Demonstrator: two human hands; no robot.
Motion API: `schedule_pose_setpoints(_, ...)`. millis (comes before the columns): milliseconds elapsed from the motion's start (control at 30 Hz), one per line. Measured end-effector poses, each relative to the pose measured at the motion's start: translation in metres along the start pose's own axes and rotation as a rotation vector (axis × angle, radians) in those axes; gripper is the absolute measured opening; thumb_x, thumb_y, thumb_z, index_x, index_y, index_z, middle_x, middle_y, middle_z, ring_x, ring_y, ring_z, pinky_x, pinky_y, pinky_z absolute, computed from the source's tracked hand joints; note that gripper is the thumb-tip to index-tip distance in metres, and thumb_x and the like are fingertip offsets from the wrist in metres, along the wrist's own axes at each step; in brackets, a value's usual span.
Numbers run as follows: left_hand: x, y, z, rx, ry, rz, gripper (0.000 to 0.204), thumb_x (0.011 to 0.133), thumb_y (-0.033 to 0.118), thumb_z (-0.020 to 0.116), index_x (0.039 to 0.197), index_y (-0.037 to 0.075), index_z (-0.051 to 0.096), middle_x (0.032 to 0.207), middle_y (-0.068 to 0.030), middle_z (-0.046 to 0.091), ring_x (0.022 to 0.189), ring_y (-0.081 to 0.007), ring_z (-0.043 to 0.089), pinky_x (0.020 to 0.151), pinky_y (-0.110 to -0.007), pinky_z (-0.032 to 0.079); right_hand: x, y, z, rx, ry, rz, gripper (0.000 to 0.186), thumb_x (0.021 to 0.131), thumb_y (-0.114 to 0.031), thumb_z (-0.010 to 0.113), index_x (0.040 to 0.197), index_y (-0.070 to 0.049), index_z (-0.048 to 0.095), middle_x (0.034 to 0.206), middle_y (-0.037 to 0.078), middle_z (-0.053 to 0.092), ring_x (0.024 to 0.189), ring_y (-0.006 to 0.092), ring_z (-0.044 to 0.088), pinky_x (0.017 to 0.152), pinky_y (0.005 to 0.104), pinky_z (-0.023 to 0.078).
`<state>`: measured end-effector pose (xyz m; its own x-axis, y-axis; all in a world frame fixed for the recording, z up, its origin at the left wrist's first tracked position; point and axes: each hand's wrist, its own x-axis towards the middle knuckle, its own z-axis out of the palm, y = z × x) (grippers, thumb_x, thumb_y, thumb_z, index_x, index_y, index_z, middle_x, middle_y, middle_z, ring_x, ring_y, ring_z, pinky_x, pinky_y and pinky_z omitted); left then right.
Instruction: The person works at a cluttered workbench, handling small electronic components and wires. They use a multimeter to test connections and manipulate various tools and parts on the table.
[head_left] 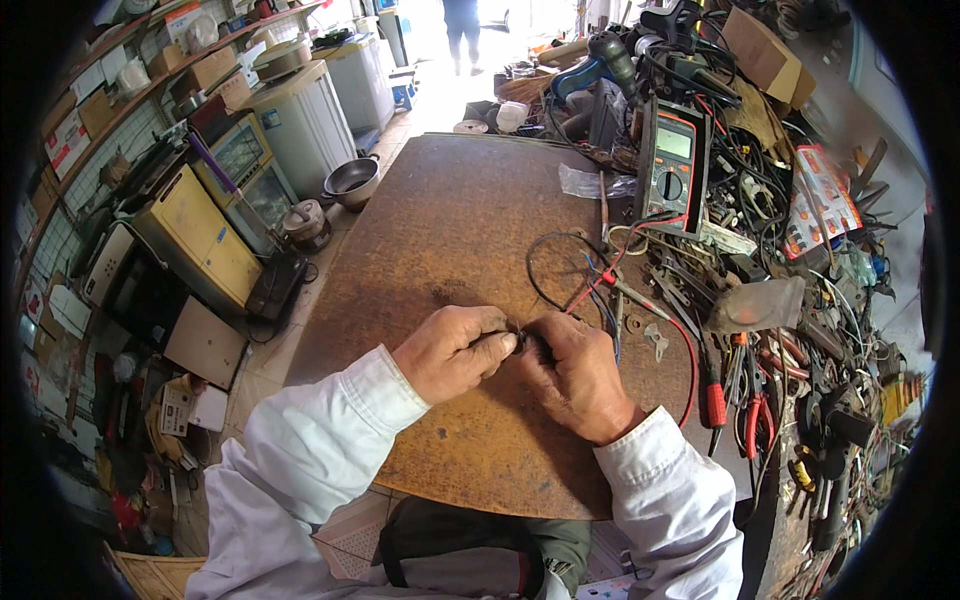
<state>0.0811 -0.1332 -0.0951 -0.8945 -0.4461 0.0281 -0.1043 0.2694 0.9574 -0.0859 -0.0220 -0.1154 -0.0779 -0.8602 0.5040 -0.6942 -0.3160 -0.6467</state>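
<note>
Over the middle of a worn brown wooden tabletop (400, 240), my two hands meet, thumbs and fingertips nearly touching. Both my left hand (455, 350) and my right hand (575, 370) are closed in a pinch around a small dark piece (520, 341). Its kind is too small and covered to tell. Just beyond my right hand lie the red and black test leads (600, 285) of a multimeter (670, 160), which stands propped at the table's right edge. A red-handled probe (715, 400) rests to the right of my right wrist.
Piled tools, pliers (757, 425) and cables crowd the right side. A clear plastic bag (760, 303) lies on them. A blue power tool (590, 68) sits at the far right. Across the aisle on the left are a yellow cabinet (195, 235) and a pot (352, 182). A person (462, 30) stands in the bright doorway.
</note>
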Motion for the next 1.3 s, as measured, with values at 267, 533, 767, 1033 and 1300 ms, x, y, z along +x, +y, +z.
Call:
schedule_pose_setpoints(267, -0.001, -0.004, 0.009, 0.643, 0.186, 0.329, 0.021, 0.09, 0.02, 0.062, 0.089, 0.0, 0.056, 0.076, -0.0223, 0.06, 0.074, -0.0445, 0.061, 0.062, -0.049, 0.048, 0.0, -0.001, -0.004, 0.002, -0.055, 0.066, 0.014, 0.082, -0.008, 0.062, 0.083, 0.003, 0.053, 0.077, 0.023, 0.057, 0.074, 0.0449, 0.058, 0.062, 0.0463, 0.046)
schedule_pose_setpoints(533, 0.001, -0.006, 0.004, 0.489, 0.15, 0.34, 0.029, 0.097, 0.026, 0.058, 0.086, 0.0, 0.055, 0.068, -0.0165, 0.054, 0.06, -0.0319, 0.055, 0.054, -0.039, 0.043, -0.001, 0.001, -0.003, 0.061, -0.001, 0.003, 0.016, 0.082, -0.009, 0.064, 0.085, 0.002, 0.053, 0.077, 0.022, 0.057, 0.073, 0.0443, 0.059, 0.061, 0.0466, 0.046)
schedule_pose_setpoints(767, 0.0, -0.004, 0.006, 0.33, 0.129, 0.28, 0.04, 0.1, 0.037, 0.053, 0.082, 0.001, 0.052, 0.062, -0.0073, 0.043, 0.057, -0.0162, 0.042, 0.053, -0.034, 0.038, -0.003, -0.004, -0.001, -0.014, 0.067, -0.065, 0.019, 0.081, -0.008, 0.068, 0.092, 0.0, 0.054, 0.08, 0.019, 0.058, 0.073, 0.0416, 0.06, 0.061, 0.0453, 0.048)
schedule_pose_setpoints(1033, 0.002, -0.014, 0.012, 0.275, 0.177, 0.291, 0.036, 0.099, 0.032, 0.056, 0.083, 0.0, 0.051, 0.063, -0.013, 0.044, 0.057, -0.0205, 0.044, 0.054, -0.037, 0.039, -0.005, -0.009, -0.003, -0.059, 0.087, -0.113, 0.02, 0.081, -0.01, 0.069, 0.09, 0.0, 0.055, 0.079, 0.017, 0.058, 0.07, 0.0384, 0.061, 0.059, 0.0447, 0.049)
schedule_pose_setpoints(1300, 0.0, 0.002, 0.011, 0.407, 0.182, 0.33, 0.029, 0.096, 0.025, 0.056, 0.081, 0.001, 0.051, 0.066, -0.0172, 0.05, 0.057, -0.0326, 0.053, 0.054, -0.039, 0.041, -0.005, -0.013, -0.005, -0.057, 0.097, -0.108, 0.017, 0.081, -0.009, 0.069, 0.087, -0.001, 0.055, 0.076, 0.016, 0.057, 0.068, 0.038, 0.06, 0.058, 0.0438, 0.049)
